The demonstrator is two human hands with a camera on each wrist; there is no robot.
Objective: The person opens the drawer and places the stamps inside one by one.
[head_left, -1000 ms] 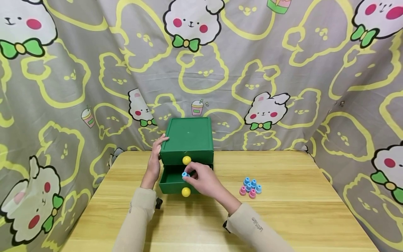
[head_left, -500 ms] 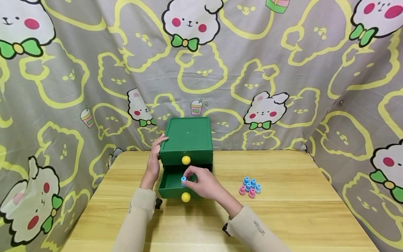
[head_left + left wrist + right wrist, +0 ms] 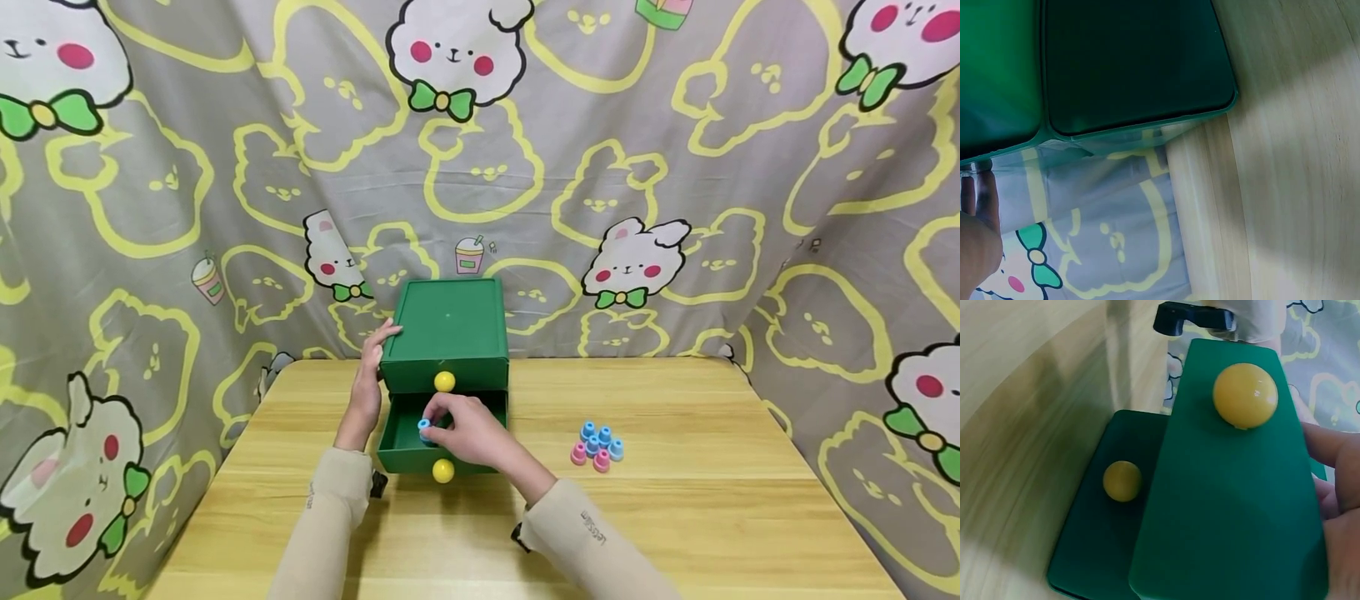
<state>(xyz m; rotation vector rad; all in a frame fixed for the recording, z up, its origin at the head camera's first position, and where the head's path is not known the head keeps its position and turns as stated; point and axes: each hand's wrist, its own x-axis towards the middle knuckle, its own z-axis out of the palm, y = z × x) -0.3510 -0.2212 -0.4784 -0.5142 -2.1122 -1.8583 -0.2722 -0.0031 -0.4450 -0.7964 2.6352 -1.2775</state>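
Note:
A green drawer box (image 3: 453,321) with yellow knobs stands at the back of the table, one drawer (image 3: 401,461) pulled out. My right hand (image 3: 468,429) reaches over that drawer and pinches a small blue cone-shaped piece (image 3: 424,426) with a hole in its top. Whether the piece touches the drawer floor, I cannot tell. My left hand (image 3: 365,387) lies along the box's left side, fingers extended against it. In the left wrist view, its fingers (image 3: 986,194) touch the box wall. The right wrist view shows fingers (image 3: 1325,444) behind the drawer front, but the piece is hidden.
On the table (image 3: 675,517), right of the box, several blue pieces (image 3: 604,434) and two pink pieces (image 3: 578,452) stand in a cluster. Beneath the pulled-out drawer, a lower drawer front (image 3: 1094,537) shows its own yellow knob. A patterned curtain (image 3: 525,192) hangs close behind the box.
The drawer has slid a little farther out. My right hand has lowered the blue piece into it and shifted left with it. My left hand has stayed on the box's side.

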